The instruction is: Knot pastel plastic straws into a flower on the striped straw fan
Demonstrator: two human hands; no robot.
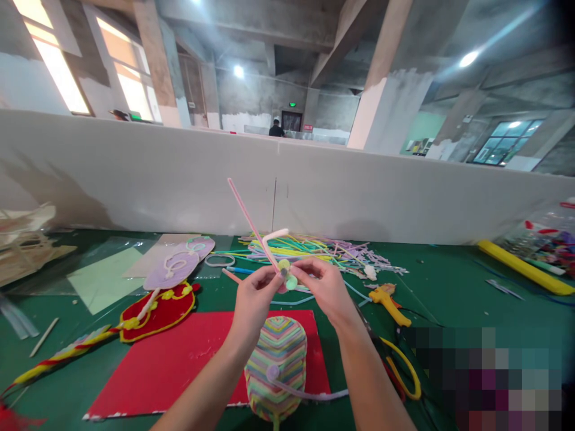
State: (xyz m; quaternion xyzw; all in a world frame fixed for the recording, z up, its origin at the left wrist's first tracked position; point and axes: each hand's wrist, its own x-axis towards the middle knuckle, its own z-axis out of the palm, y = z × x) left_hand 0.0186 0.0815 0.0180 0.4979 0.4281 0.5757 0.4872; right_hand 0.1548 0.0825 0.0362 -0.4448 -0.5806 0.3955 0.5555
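Observation:
Both hands are raised over the middle of the table, fingertips pinched close together. Between them is a small piece of round yellow, green and pink discs [291, 282]. My left hand [257, 294] is closed on its left side, where a long pink straw [245, 209] and a bent white pipe cleaner [274, 235] stick up. My right hand [324, 291] is closed at its right side; the fingers partly hide the join. Below the hands, a striped woven oval fan [281, 338] with a lilac disc and strip lies on a red board [193, 359].
Several colourful straws and strips [314, 248] lie in a heap behind the hands. A yellow glue gun [390, 304] and scissors [411, 374] are on the right. To the left lie a red fan [157, 314] and a lilac fan [179, 260]. A white partition [202, 179] borders the back.

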